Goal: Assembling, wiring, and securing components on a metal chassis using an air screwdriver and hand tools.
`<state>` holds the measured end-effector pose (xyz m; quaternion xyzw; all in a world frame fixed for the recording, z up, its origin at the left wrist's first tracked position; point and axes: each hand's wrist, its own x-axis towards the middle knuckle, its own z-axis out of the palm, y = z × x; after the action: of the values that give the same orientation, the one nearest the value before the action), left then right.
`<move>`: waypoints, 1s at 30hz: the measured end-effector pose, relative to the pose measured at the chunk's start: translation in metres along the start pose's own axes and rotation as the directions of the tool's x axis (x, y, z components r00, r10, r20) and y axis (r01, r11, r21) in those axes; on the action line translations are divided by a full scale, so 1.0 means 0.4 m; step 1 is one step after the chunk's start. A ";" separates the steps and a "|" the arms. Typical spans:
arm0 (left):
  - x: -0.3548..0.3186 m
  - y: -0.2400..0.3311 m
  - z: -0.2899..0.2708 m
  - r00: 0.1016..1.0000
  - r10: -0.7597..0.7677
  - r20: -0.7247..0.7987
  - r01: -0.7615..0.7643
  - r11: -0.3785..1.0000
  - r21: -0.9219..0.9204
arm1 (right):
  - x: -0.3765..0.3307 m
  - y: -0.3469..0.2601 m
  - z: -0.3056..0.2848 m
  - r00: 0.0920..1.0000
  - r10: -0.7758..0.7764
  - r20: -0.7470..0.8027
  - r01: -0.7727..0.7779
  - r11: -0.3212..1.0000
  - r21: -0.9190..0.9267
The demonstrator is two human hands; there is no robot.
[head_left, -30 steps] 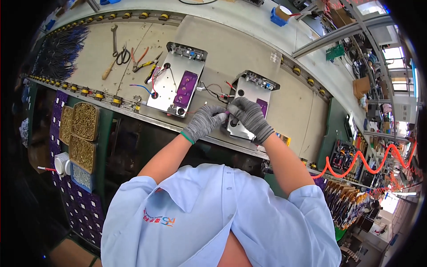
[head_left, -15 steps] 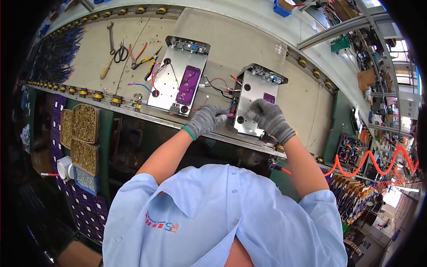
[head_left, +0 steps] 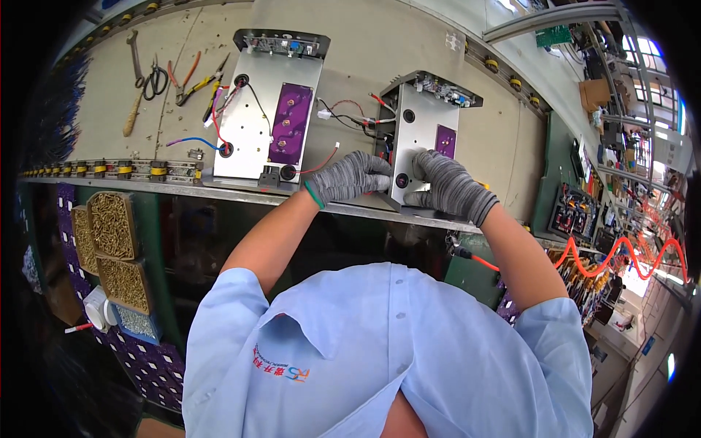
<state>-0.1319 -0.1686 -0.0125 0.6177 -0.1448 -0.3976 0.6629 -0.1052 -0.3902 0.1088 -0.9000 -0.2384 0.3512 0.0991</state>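
Note:
A silver metal chassis (head_left: 429, 125) with a black end panel and a purple circuit board stands on the bench before me. At its left side is my left hand (head_left: 350, 177), in a grey knit glove, fingers closed by the side wall; what they grip is hidden. My right hand (head_left: 454, 184), gloved alike, rests on the chassis's near end. Its thumb and forefinger are apart beside the lower round hole (head_left: 402, 180), nothing visible between them. Red and black wires (head_left: 358, 119) come out of the chassis's left side. A similar chassis (head_left: 244, 120) stands further left.
Far left on the bench lie a wrench (head_left: 135, 58), scissors (head_left: 155, 82), pliers (head_left: 182, 77) and a bundle of dark wires (head_left: 55, 109). Bins of brass screws (head_left: 113, 226) sit below the roller rail (head_left: 120, 169). An orange coiled hose (head_left: 621, 252) hangs right.
My left hand has moved right, up to the chassis's side; the pink-tipped wire end by its fingers is out of sight. My right hand has come down onto the plate. The view has shifted.

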 end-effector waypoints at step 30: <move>-0.032 0.227 0.136 0.905 0.285 -0.317 -0.068 0.830 0.553 | -0.103 0.054 0.008 0.970 0.165 -0.178 0.002 0.728 0.685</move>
<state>-0.1456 -0.2050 0.0867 0.8257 -0.1728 -0.1481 0.5162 -0.1260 -0.4296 0.1231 -0.8447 -0.0403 0.3129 0.4324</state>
